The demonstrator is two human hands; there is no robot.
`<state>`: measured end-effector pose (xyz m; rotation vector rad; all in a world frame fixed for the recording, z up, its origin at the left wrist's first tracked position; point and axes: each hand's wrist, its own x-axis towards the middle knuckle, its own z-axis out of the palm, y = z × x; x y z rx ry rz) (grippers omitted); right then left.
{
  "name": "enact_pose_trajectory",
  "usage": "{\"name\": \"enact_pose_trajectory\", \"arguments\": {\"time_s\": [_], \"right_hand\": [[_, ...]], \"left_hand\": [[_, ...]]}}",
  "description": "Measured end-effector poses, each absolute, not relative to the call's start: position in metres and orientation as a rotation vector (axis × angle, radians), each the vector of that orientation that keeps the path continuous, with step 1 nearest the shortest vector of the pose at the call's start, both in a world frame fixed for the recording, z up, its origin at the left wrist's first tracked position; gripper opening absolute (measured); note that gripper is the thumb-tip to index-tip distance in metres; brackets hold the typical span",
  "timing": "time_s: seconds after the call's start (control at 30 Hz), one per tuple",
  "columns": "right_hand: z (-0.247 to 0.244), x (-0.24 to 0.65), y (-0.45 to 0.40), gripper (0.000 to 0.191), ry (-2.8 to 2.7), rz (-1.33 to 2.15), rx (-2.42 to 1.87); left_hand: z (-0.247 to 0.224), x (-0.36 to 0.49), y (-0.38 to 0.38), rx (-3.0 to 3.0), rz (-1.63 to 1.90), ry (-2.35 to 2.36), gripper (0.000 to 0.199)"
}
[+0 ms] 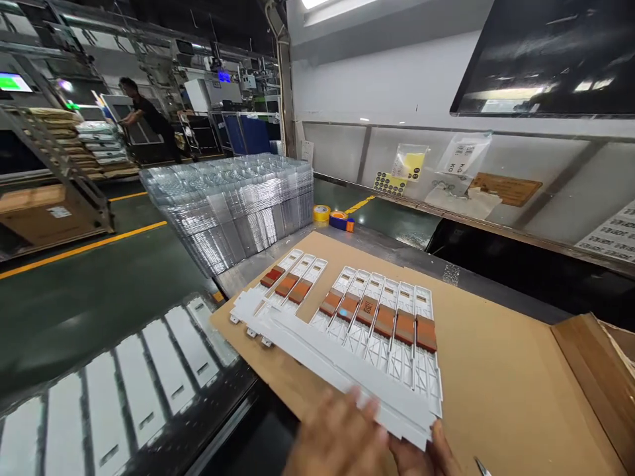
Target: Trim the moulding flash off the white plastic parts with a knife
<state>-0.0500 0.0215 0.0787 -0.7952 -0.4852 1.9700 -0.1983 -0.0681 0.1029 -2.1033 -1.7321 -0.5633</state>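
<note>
A long, thin white plastic panel (332, 363) lies slantwise over the near ends of the white plastic parts in the head view. My right hand (429, 456) pinches its near right end, thumb on the edge and fingers underneath. Over the panel's near edge is my left hand (340, 436), blurred, its fingers apart; whether they touch the panel is unclear. Behind the panel, several ribbed white parts (377, 350) lie side by side, each with a brown block (391, 322) across it. Three similar parts (292, 274) form a separate group on the left.
Cardboard (486, 363) covers the table. A stack of clear plastic trays (238, 205) stands behind left, beside tape rolls (321, 213). White panels (149, 370) lie in a tray at lower left. A metal tip (481, 466) shows near my right hand. Another person (149, 119) stands far back.
</note>
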Motion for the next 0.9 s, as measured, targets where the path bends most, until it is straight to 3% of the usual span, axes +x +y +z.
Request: {"name": "enact_pose_trajectory", "arguments": {"time_s": [0.13,0.37,0.57,0.77,0.9], "right_hand": [[0.063,-0.04,0.015,0.048,-0.378,1.999,-0.788],[0.054,-0.025,0.004,0.026,-0.41,2.02,-0.892],[0.077,-0.028,0.006,0.028,-0.477,2.043,-0.882],[0.086,-0.033,0.007,0.024,-0.475,2.023,-0.884],[0.086,-0.033,0.01,0.024,-0.38,2.055,-0.899]], "left_hand": [[0.139,-0.247,-0.058,-1.841,-0.569,-1.886,0.048],[0.165,-0.28,-0.032,-2.442,-0.292,-2.533,0.05],[0.172,-0.285,-0.034,-2.616,-0.289,-2.599,0.023],[0.167,-0.282,-0.031,-2.527,-0.318,-2.72,0.035],[0.166,-0.282,-0.031,-2.538,-0.334,-2.743,0.025]]}}
